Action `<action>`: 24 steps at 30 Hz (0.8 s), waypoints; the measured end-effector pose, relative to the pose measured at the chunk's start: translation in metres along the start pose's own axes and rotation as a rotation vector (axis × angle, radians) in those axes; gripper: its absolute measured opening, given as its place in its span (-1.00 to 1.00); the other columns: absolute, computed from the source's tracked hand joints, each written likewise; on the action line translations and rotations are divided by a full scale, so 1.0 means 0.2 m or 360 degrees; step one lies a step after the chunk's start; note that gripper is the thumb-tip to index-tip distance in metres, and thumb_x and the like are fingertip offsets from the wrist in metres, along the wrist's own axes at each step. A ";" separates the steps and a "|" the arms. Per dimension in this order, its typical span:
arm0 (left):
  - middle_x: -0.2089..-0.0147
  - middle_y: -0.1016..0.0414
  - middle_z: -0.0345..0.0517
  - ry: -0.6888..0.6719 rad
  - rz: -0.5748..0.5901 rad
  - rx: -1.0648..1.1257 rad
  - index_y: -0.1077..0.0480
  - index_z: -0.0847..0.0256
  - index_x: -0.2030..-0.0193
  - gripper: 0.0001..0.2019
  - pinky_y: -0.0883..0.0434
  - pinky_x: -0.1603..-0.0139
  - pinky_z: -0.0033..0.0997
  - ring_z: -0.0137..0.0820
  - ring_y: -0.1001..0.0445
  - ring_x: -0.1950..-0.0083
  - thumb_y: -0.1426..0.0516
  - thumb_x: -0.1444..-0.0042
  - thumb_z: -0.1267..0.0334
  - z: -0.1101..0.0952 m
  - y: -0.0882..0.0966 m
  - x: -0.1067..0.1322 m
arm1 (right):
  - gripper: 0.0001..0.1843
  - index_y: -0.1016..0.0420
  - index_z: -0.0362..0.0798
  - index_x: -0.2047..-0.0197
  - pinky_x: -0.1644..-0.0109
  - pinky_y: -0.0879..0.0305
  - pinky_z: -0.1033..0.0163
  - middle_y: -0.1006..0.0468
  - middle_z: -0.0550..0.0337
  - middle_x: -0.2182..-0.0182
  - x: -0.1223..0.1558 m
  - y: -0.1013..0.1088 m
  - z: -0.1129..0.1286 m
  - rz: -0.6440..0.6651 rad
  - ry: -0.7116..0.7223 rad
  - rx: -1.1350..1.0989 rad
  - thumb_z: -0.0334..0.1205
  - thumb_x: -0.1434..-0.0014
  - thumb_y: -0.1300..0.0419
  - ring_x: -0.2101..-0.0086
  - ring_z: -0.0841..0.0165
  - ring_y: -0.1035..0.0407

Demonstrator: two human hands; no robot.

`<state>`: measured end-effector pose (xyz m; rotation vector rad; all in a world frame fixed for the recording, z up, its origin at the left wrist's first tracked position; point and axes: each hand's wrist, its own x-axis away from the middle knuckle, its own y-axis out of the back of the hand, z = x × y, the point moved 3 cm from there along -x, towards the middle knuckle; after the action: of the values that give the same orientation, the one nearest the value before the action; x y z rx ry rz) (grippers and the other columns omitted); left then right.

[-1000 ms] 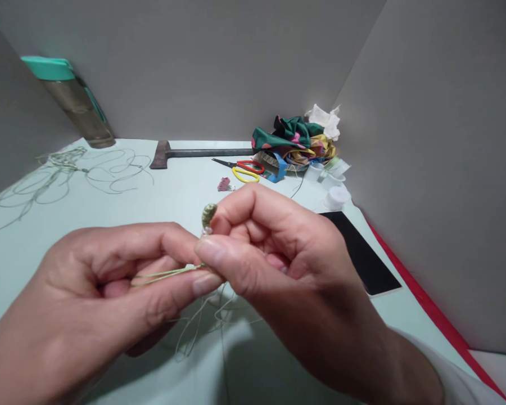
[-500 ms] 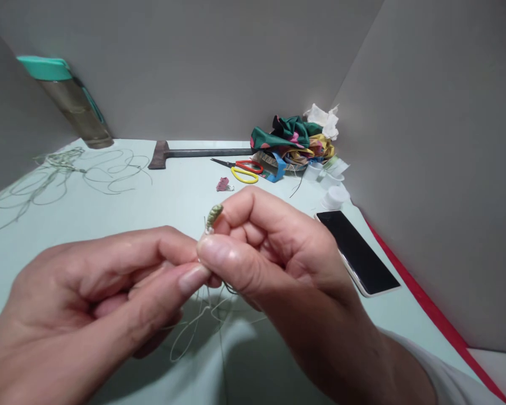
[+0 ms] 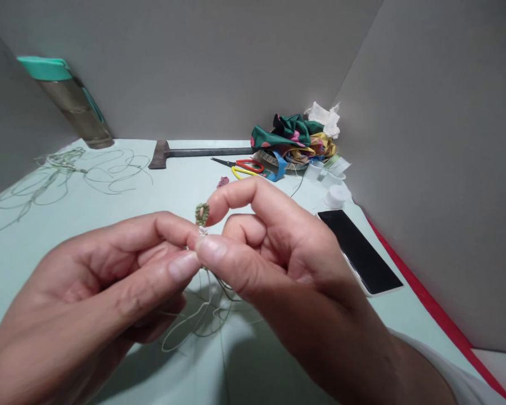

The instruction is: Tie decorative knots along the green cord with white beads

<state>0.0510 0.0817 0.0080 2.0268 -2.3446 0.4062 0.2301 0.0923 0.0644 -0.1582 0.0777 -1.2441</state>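
Note:
My left hand [image 3: 96, 281] and my right hand [image 3: 278, 264] meet in front of me above the pale green table [image 3: 172, 191]. Between their fingertips stands a small green knotted cord piece [image 3: 202, 214] with a pale bead under it. My right thumb and forefinger pinch it from the right. My left thumb and forefinger pinch the thin green cords [image 3: 202, 315] just below it. The loose cord ends hang down in loops onto the table under my hands.
A bottle with a teal lid [image 3: 67, 101] leans at the back left beside a tangle of green cord [image 3: 67, 169]. A hatchet [image 3: 185, 153], scissors [image 3: 247, 167], bunched cloth [image 3: 295, 138] and white cups [image 3: 335, 194] lie at the back. A black phone [image 3: 360, 250] lies right.
My left fingers slid along the cords up to the knotted piece, so the stretched cord between the hands is gone. My right forefinger lifted, and the green piece turned upright.

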 end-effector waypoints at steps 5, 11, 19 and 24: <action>0.62 -0.19 -0.31 -0.0015 0.0005 -0.0012 -0.57 0.00 0.34 -0.78 -0.16 0.70 -0.63 -0.54 -0.08 0.64 -0.44 -0.08 0.00 -0.06 -0.04 -0.01 | -0.81 -0.33 0.07 0.34 0.66 0.15 0.41 -0.18 0.54 0.72 -0.03 -0.02 -0.01 0.0022 -0.0201 -0.0187 -0.43 -0.17 -0.19 0.70 0.54 -0.01; 0.60 -0.20 -0.35 0.0015 -0.0089 0.0084 -0.60 -0.05 0.31 -0.73 -0.20 0.72 -0.69 -0.59 -0.05 0.65 -0.52 0.03 -0.03 -0.10 -0.07 -0.02 | -0.78 -0.31 0.03 0.41 0.70 0.17 0.47 -0.14 0.58 0.76 -0.05 -0.03 -0.01 -0.0006 -0.0347 -0.0239 -0.52 0.00 -0.08 0.73 0.59 0.10; 0.57 -0.30 -0.30 0.0040 -0.0087 0.0170 -0.60 -0.09 0.36 -0.72 -0.35 0.66 -0.61 -0.50 -0.19 0.57 -0.54 0.08 -0.05 -0.07 -0.08 -0.01 | -0.89 -0.35 0.01 0.40 0.68 0.06 0.47 -0.16 0.55 0.73 -0.04 -0.04 -0.05 0.0143 -0.0367 -0.0392 -0.40 -0.04 -0.12 0.73 0.59 0.08; 0.47 -0.47 -0.27 0.0021 -0.0124 0.0172 -0.60 -0.10 0.36 -0.71 -0.51 0.54 -0.62 -0.47 -0.39 0.49 -0.55 0.10 -0.06 -0.08 -0.09 -0.02 | -0.86 -0.33 0.00 0.47 0.70 0.09 0.48 -0.11 0.57 0.75 -0.05 -0.06 -0.06 0.0083 -0.0391 -0.0548 -0.43 -0.03 -0.14 0.77 0.65 0.23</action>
<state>0.0661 0.0871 0.0262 2.1460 -2.2746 0.5532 0.2133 0.0963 0.0554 -0.6028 0.0821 -1.1434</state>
